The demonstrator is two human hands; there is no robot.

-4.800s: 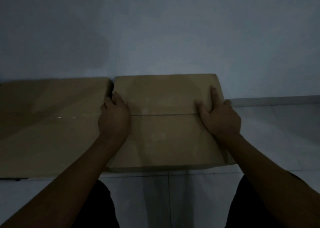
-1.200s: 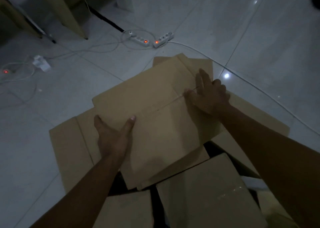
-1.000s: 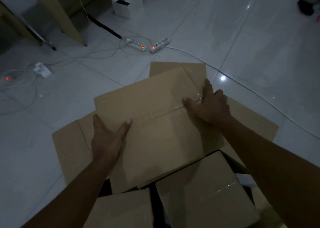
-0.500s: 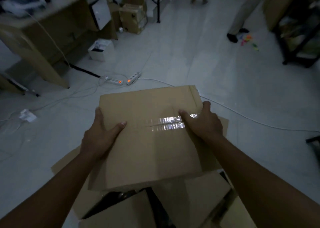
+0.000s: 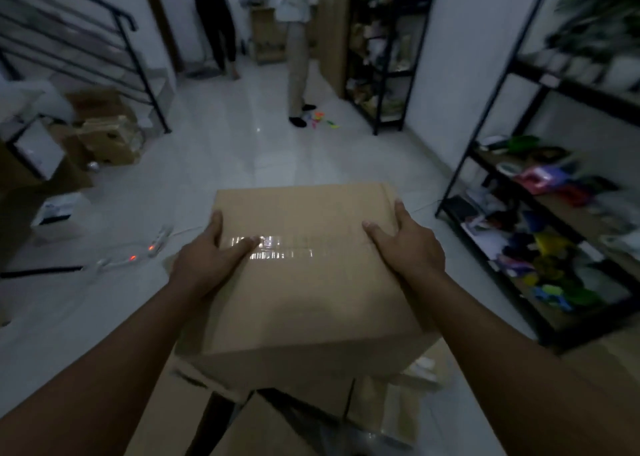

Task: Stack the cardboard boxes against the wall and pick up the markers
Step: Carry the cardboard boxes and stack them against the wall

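Note:
I hold a closed brown cardboard box (image 5: pixel 304 282) with shiny tape across its top, lifted in front of me. My left hand (image 5: pixel 207 261) grips its left edge, thumb on the tape. My right hand (image 5: pixel 408 244) grips its right edge. More cardboard boxes (image 5: pixel 263 428) lie below it near my feet, partly hidden. Bright coloured markers (image 5: pixel 320 120) are scattered on the white floor far ahead, beside a standing person's feet.
Two people (image 5: pixel 298 39) stand at the far end. A black shelf rack (image 5: pixel 561 233) full of items runs along the right. Power strips (image 5: pixel 138 253) with red lights and cables lie on the floor to the left. Boxes (image 5: pixel 104 136) and a stair railing (image 5: pixel 86 39) stand at the far left.
I took hold of a box from the floor pile and raised it. My view swung up from the floor toward the room, bringing the shelves, people and markers into sight.

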